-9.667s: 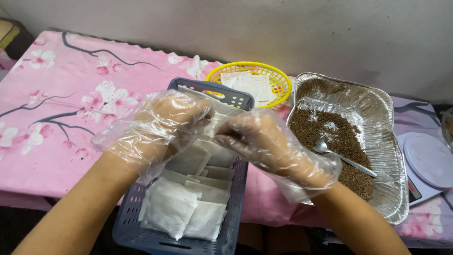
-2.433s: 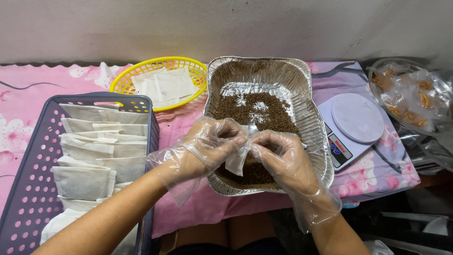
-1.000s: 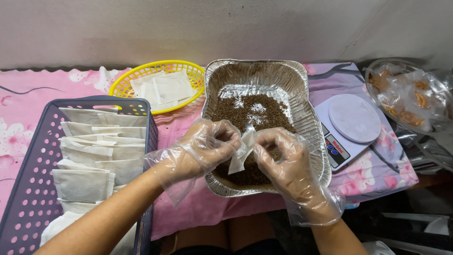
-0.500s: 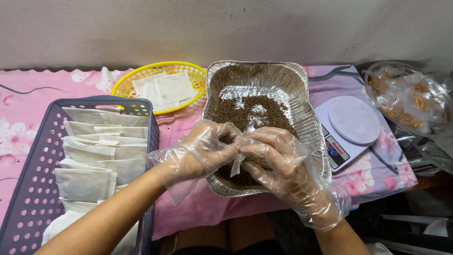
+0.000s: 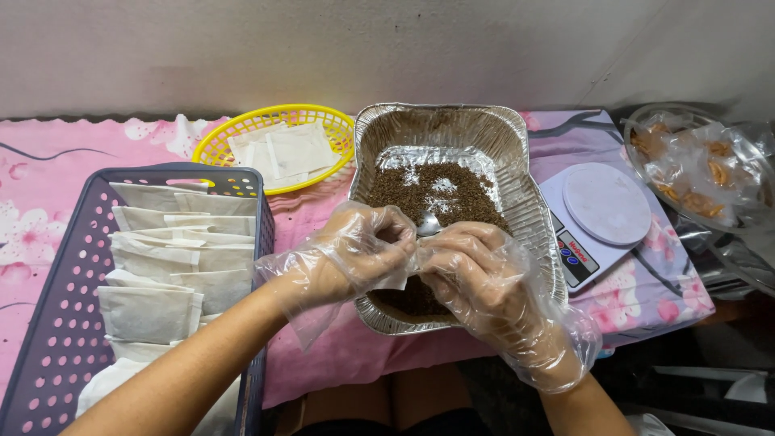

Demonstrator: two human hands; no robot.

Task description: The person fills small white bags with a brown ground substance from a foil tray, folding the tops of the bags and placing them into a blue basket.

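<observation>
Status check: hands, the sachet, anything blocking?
Left hand and right hand both pinch small white sachet. Held over foil tray of brown granules. Nothing blocking.

Only 1 view: a head camera looks steeply down from above the near edge of the table [image 5: 48, 173], facing the wall [image 5: 323, 48] behind its far edge. It sits close, with both forearms entering from the bottom and the table's right corner in frame.

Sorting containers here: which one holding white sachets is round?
The yellow basket at the back; the purple crate with sachets is rectangular, and the foil tray holds brown grains.
</observation>
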